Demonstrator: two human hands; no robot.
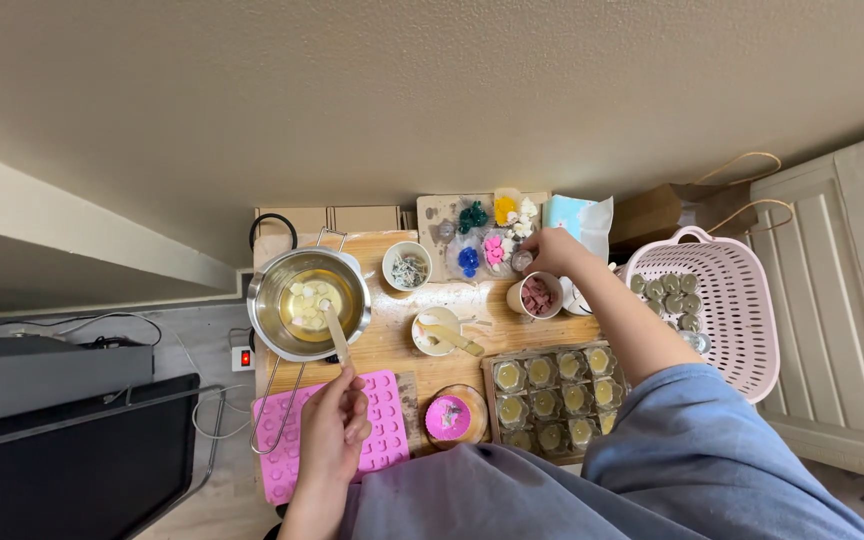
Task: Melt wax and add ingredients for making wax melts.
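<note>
Left hand [337, 425] grips one wooden stirrer [335, 334] dipping into one steel pot [309, 292] of pale wax chunks. Right hand [550, 250] pinches one small jar [522, 260] beside one cup of reddish chunks [536, 295]. Also: one pink mould [384, 425], one tray of filled jars [552, 395], one pink basket [737, 300].

Shiny metal pot [309, 300], matt wooden table [392, 345], pink plastic basket [742, 330]

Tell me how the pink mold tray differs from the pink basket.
The pink mold tray lies flat on the wooden table, under the left hand; the pink basket sits off the table's right side. The tray is a flat rectangle of small cavities that look empty; the basket is deep, slotted and holds small jars. Both are pink.
</note>
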